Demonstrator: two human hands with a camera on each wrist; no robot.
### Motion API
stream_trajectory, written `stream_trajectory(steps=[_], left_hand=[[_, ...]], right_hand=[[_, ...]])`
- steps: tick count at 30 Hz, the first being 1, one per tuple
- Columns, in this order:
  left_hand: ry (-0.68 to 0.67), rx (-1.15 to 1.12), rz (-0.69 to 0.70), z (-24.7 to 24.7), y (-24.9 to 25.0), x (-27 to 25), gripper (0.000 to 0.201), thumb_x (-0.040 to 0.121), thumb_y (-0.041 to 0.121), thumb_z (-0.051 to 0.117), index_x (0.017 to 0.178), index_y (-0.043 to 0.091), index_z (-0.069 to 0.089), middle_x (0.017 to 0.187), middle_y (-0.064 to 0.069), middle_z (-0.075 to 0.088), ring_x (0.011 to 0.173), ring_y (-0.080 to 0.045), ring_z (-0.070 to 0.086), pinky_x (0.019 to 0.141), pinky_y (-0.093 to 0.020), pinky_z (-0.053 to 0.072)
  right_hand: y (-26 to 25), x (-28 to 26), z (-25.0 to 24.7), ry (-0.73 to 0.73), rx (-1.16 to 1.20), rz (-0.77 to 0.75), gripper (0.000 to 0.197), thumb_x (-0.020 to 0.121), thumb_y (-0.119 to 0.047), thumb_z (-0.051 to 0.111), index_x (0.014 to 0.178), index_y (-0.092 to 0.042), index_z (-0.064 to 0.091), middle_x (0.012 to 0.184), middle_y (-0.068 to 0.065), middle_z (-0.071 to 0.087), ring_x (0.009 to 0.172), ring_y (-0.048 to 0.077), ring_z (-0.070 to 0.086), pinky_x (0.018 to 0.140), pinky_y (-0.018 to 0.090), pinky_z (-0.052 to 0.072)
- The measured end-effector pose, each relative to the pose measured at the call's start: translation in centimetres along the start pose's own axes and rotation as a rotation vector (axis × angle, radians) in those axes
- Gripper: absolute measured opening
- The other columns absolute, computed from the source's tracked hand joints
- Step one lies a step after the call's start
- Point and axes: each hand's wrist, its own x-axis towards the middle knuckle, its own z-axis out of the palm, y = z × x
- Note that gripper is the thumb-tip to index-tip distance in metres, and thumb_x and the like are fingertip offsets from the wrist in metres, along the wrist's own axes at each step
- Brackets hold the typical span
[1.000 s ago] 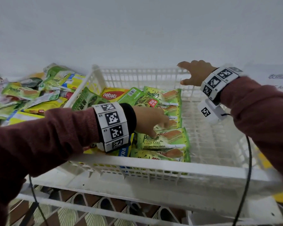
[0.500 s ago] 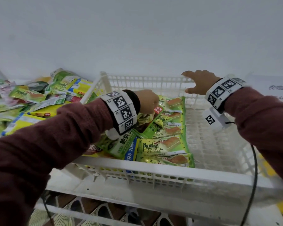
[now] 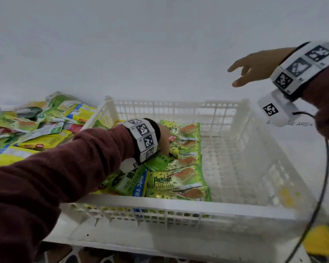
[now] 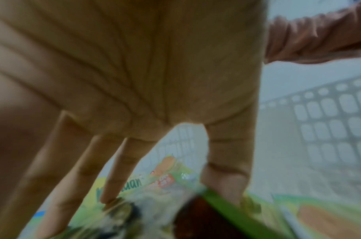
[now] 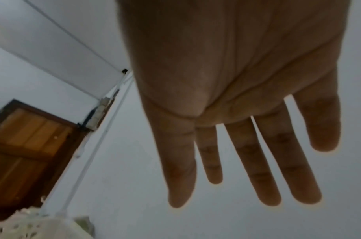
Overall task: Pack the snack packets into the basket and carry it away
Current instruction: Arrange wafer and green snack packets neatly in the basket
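Upper right of the head view, the right hand (image 3: 258, 66) has lifted off the basket (image 3: 179, 206), fingers spread; the left hand (image 3: 164, 138) now presses straight fingers onto snack packets (image 3: 176, 179) inside.

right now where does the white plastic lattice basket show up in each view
Head: the white plastic lattice basket fills the lower middle, with green snack packets in its left half under the left hand.
Left wrist: its lattice wall is at the right edge, behind the fingers.
Right wrist: a pale lattice corner at bottom left may be its rim; too blurred to say.
Shared landmark: the green snack packets, in the head and left wrist views.
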Motion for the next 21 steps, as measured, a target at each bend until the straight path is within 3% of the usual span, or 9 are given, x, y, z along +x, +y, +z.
stream_trajectory(steps=[1, 3, 5, 7, 9, 11, 15, 18, 21], left_hand=[[0.018, -0.023, -0.010, -0.2, -0.2, -0.1, 0.018, 0.087, 0.027, 0.055, 0.085, 0.008, 0.055, 0.080, -0.001, 0.049, 0.072, -0.015, 0.045, 0.055, -0.019, 0.035], [0.084, -0.057, -0.032, -1.0, -0.9, -0.6, 0.027, 0.090, 0.019, 0.048, 0.065, 0.012, 0.045, 0.065, 0.002, 0.042, 0.057, -0.011, 0.037, 0.051, -0.018, 0.032], [0.189, -0.052, -0.053, -2.5, -1.5, -1.6, 0.028, 0.092, 0.013, 0.043, 0.064, 0.010, 0.043, 0.062, 0.001, 0.041, 0.053, -0.011, 0.036, 0.049, -0.019, 0.031], [0.296, -0.042, -0.061, -4.4, -1.9, -2.8, 0.020, 0.094, 0.012, 0.040, 0.079, 0.003, 0.050, 0.072, -0.006, 0.051, 0.062, -0.018, 0.047, 0.055, -0.023, 0.036], [0.413, -0.046, -0.060, -6.2, -1.8, -3.8, 0.023, 0.095, 0.015, 0.040, 0.104, -0.002, 0.053, 0.101, -0.017, 0.059, 0.091, -0.029, 0.056, 0.070, -0.029, 0.038], [0.520, -0.124, -0.047, -7.5, -1.1, -4.2, 0.033, 0.095, 0.011, 0.038, 0.126, 0.000, 0.044, 0.121, -0.019, 0.054, 0.105, -0.031, 0.054, 0.075, -0.031, 0.038], [0.565, -0.453, 0.134, -7.9, 3.2, -3.4, 0.055, 0.094, 0.005, 0.034, 0.144, 0.021, 0.015, 0.104, -0.013, 0.054, 0.063, -0.017, 0.051, 0.050, -0.026, 0.044], [0.448, -0.603, 0.274, -6.7, 7.1, -1.4, 0.062, 0.091, -0.002, 0.035, 0.143, 0.024, 0.014, 0.096, -0.016, 0.057, 0.056, -0.018, 0.047, 0.039, -0.022, 0.039], [0.331, -0.637, 0.291, -5.1, 10.1, 0.7, 0.057, 0.089, -0.005, 0.032, 0.140, 0.019, 0.022, 0.099, -0.014, 0.051, 0.065, -0.021, 0.047, 0.046, -0.025, 0.036]], right_hand=[[0.9, -0.2, 0.2, -0.011, -0.010, 0.024, 0.057, 0.088, -0.037, 0.057, 0.139, -0.019, 0.039, 0.139, 0.011, 0.045, 0.129, 0.028, 0.040, 0.107, 0.039, 0.026], [2.6, -0.5, 1.5, -0.050, -0.033, 0.075, 0.058, 0.088, -0.038, 0.056, 0.139, -0.016, 0.039, 0.140, 0.012, 0.044, 0.130, 0.028, 0.039, 0.108, 0.038, 0.024], [3.8, -0.8, 3.7, -0.097, -0.023, 0.126, 0.065, 0.090, -0.044, 0.050, 0.142, -0.012, 0.031, 0.148, 0.011, 0.034, 0.134, 0.027, 0.035, 0.110, 0.036, 0.021], [4.3, -1.3, 5.7, -0.125, 0.051, 0.168, 0.074, 0.090, -0.050, 0.044, 0.146, -0.008, 0.019, 0.151, 0.013, 0.027, 0.131, 0.029, 0.040, 0.108, 0.035, 0.026], [4.3, -1.6, 7.7, -0.138, 0.182, 0.179, 0.078, 0.089, -0.053, 0.043, 0.146, -0.007, 0.016, 0.139, 0.020, 0.043, 0.103, 0.032, 0.059, 0.091, 0.037, 0.043], [4.0, -1.4, 9.3, -0.124, 0.334, 0.190, 0.071, 0.090, -0.049, 0.047, 0.144, -0.010, 0.021, 0.128, 0.021, 0.051, 0.077, 0.028, 0.061, 0.071, 0.034, 0.049], [4.2, -0.4, 12.0, -0.018, 0.479, 0.204, 0.054, 0.095, -0.028, 0.042, 0.143, -0.009, 0.026, 0.141, 0.021, 0.039, 0.122, 0.034, 0.046, 0.096, 0.036, 0.038], [4.4, -0.5, 12.7, 0.007, 0.577, 0.184, 0.051, 0.096, -0.028, 0.039, 0.141, -0.008, 0.028, 0.140, 0.022, 0.040, 0.123, 0.035, 0.044, 0.096, 0.034, 0.036], [4.6, -0.8, 13.0, 0.026, 0.647, 0.173, 0.053, 0.095, -0.028, 0.039, 0.142, -0.011, 0.025, 0.142, 0.019, 0.039, 0.123, 0.035, 0.043, 0.096, 0.035, 0.035]])
